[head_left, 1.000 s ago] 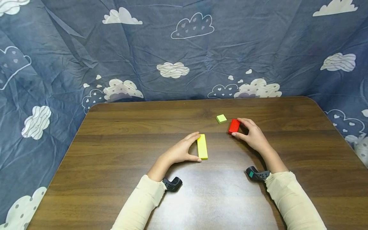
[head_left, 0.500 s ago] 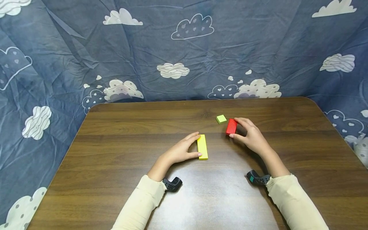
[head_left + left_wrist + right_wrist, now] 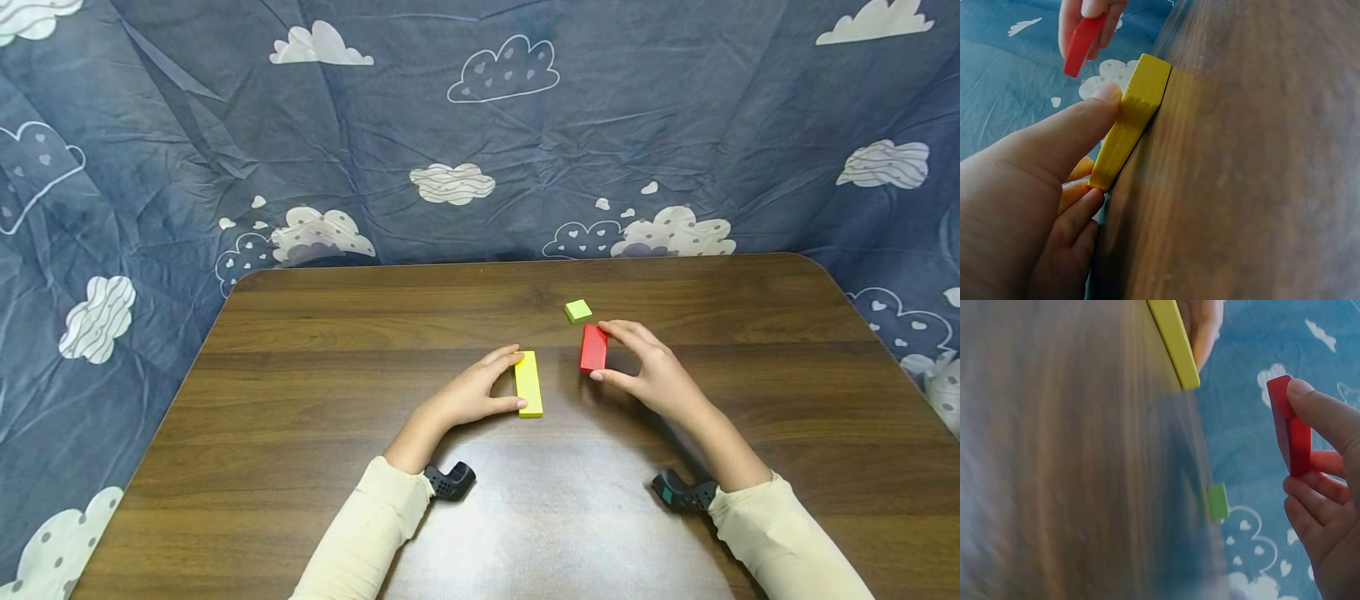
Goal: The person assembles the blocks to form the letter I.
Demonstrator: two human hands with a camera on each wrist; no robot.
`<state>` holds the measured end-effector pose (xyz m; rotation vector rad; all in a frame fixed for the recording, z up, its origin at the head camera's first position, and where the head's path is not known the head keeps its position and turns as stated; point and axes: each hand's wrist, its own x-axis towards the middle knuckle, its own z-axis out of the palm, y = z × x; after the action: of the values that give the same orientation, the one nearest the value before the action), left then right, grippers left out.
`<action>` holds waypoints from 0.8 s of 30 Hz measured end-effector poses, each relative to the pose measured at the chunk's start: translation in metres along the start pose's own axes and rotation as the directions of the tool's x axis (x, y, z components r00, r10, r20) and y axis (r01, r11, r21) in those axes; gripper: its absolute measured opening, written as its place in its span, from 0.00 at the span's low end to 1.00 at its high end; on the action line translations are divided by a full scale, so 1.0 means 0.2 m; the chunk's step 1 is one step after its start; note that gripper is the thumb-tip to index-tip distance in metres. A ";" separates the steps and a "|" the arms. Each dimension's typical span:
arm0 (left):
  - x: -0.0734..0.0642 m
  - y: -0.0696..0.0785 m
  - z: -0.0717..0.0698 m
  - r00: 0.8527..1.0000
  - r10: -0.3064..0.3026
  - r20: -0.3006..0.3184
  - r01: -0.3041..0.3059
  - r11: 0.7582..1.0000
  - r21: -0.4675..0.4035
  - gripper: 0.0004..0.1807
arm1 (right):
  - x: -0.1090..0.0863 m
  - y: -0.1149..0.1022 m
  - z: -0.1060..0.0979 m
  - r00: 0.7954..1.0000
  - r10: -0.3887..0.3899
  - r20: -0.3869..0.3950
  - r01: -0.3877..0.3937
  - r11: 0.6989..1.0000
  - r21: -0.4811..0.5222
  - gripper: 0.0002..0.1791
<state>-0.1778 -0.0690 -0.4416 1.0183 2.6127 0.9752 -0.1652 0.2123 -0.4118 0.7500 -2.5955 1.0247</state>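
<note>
A long yellow block lies flat on the table. My left hand holds it from the left, fingertips at its far end and thumb near its close end. In the left wrist view the thumb presses the side of the yellow block. Raised above the table is a red block, pinched by its two ends between the thumb and fingers of my right hand. The right wrist view shows the red block tilted, apart from the yellow one. A small light green block sits just behind it.
The brown wooden table ends at a far edge, close behind the green block. A blue curtain with white clouds hangs behind it. Black wrist devices sit on both wrists.
My right hand has carried the red block left and nearer to me, toward the yellow block. My left thumb has shifted slightly on the yellow block, which has stayed put.
</note>
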 end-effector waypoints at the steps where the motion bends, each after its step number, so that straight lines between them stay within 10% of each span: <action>1: 0.00 0.00 0.00 1.000 0.000 -0.001 0.000 1.000 0.001 0.38 | 0.00 -0.01 0.00 1.000 -0.009 0.004 0.009 1.000 0.002 0.37; 24: 0.00 0.00 0.00 1.000 0.004 -0.007 -0.004 1.000 0.007 0.38 | -0.11 -0.19 0.14 0.967 -0.252 0.034 0.248 0.965 0.083 0.38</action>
<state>-0.1786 -0.0685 -0.4428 1.0246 2.6229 0.9728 -0.1265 0.1778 -0.4196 1.0990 -2.4272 1.0457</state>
